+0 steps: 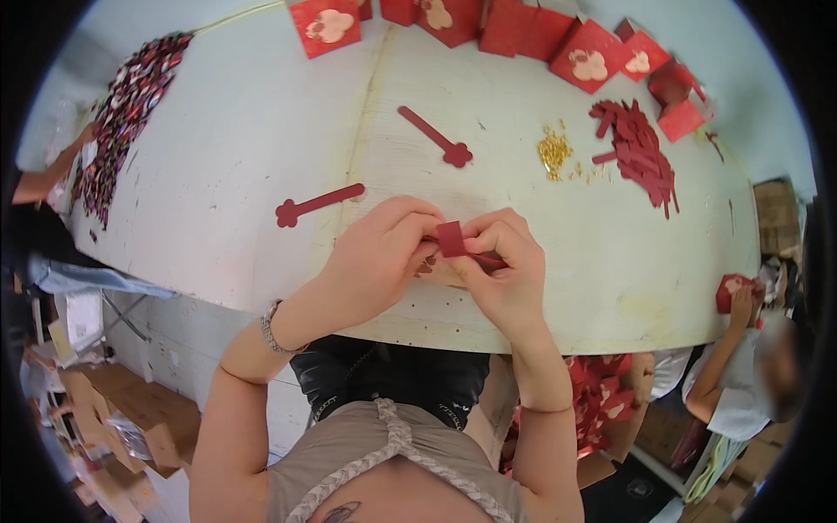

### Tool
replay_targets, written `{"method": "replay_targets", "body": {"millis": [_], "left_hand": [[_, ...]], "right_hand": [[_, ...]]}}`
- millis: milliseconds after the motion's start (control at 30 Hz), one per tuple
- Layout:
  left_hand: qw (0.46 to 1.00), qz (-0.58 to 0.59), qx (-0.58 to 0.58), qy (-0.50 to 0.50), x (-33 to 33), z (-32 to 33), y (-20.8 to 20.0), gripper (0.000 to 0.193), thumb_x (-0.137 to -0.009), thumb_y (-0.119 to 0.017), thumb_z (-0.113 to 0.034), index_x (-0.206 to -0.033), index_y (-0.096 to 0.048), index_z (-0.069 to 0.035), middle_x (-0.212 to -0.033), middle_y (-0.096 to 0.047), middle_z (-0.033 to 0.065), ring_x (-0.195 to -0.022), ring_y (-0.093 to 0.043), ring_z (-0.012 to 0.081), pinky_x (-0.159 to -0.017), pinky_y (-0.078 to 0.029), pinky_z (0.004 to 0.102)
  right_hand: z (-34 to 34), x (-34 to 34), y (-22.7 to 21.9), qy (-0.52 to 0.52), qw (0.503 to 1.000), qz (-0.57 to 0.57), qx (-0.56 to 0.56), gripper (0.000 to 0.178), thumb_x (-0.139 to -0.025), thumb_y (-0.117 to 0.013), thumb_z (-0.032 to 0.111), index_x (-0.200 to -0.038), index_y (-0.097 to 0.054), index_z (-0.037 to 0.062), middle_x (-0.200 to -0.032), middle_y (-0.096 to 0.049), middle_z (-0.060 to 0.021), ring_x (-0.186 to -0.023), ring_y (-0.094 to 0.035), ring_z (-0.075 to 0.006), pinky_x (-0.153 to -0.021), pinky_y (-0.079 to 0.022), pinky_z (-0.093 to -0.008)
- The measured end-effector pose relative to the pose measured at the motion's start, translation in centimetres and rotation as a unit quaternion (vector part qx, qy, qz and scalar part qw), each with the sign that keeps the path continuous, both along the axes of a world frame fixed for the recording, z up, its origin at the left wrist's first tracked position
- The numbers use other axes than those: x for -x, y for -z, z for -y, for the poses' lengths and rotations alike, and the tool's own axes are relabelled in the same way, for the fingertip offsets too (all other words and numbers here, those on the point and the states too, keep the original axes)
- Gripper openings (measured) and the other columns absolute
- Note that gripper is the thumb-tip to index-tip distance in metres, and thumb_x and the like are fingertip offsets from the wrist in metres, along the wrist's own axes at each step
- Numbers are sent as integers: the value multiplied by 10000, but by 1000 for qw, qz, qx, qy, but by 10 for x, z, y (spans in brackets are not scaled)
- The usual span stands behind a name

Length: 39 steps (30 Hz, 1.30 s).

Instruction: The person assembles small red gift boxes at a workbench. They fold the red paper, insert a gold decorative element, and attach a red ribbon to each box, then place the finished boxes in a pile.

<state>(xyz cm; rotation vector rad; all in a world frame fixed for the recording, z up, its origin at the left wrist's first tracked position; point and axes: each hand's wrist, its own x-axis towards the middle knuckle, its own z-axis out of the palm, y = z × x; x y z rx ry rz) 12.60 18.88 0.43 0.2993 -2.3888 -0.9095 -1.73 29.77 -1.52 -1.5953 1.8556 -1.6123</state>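
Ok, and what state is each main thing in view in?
Left hand: closed on held strip
Right hand: pinching held strip
Held strip: gripped, partly hidden
Near strip: flat, loose
Far strip: flat, loose
Gold pieces: heaped, some scattered
Strip pile: loosely jumbled
Red boxes: along far edge

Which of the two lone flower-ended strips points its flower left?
The lower strip, beside the left hand; the upper strip points its flower right.

The white table (253, 122) holds red strips (639, 157), gold bits (553, 153) and boxes (330, 28).
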Motion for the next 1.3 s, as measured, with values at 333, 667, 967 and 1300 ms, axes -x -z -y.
{"method": "replay_targets", "body": {"millis": [333,667,967,1300], "left_hand": [[988,-37,144,-40,-7,-14,8,242,-728,-654,-99,-919,-554,11,-977,-557,98,-847,-582,244,-651,-501,319],[969,93,169,151,-5,10,-24,236,-770,-638,-156,-927,-549,-5,-885,-515,79,-839,-578,228,-629,-495,307],[862,180,251,-403,55,285,-23,476,-698,-750,-197,-1115,-574,-50,-1370,-387,203,-1297,-330,382,-1053,-312,471],[965,-27,236,-114,-28,33,-14,183,-682,-719,-1,-761,-555,-23,-1284,-489,184,-1245,-400,470,-957,-435,464]], "right_hand": [[-14,-16,-14,42,994,-83,-54,163,-684,-727,9,-751,-590,65,-782,-640,-35,-738,-565,-221,-742,-417,-313],[-20,-12,-24,5,989,-101,-104,208,-663,-719,-12,-713,-534,70,-792,-622,-55,-712,-547,-238,-683,-411,-332],[-217,33,-84,273,907,65,-314,87,-803,-625,5,-823,-545,-23,-827,-523,-5,-703,-478,-83,-664,-406,-216],[-49,33,-27,-6,996,-67,-64,526,-611,-836,215,-986,-496,72,-1372,-392,-214,-1242,-417,-333,-981,-364,-414]]}}
